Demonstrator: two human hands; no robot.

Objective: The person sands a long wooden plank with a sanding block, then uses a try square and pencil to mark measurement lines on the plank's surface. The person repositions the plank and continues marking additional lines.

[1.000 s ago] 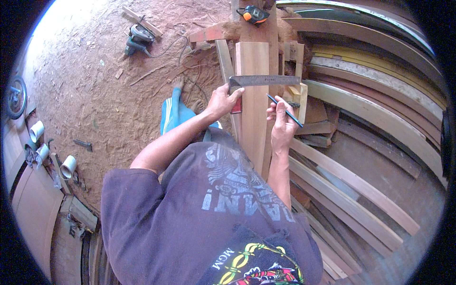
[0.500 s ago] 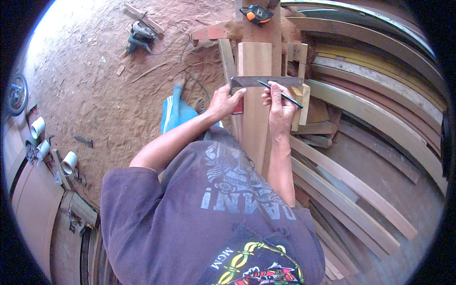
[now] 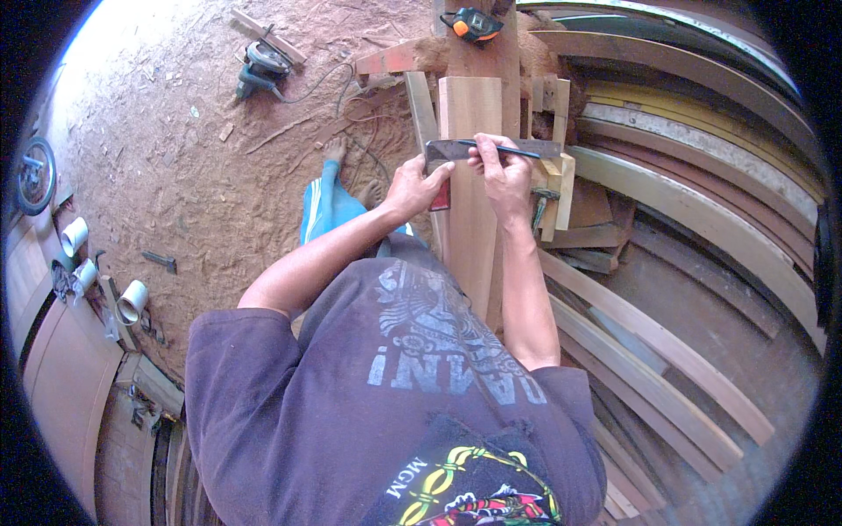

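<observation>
The right hand has moved farther up, and I see its fingers pinching the pencil over the square. The left hand grasps the square at the left edge of the board; the square lies across this board, near its far edge.

Downward fisheye view from head height

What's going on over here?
A person's left hand holds a try square at the left edge of a pale wooden board, its metal blade lying across the board. The right hand has a dark pencil at the blade; whether the tip touches the wood is too small to tell. A tape measure lies beyond the board's far end.
</observation>
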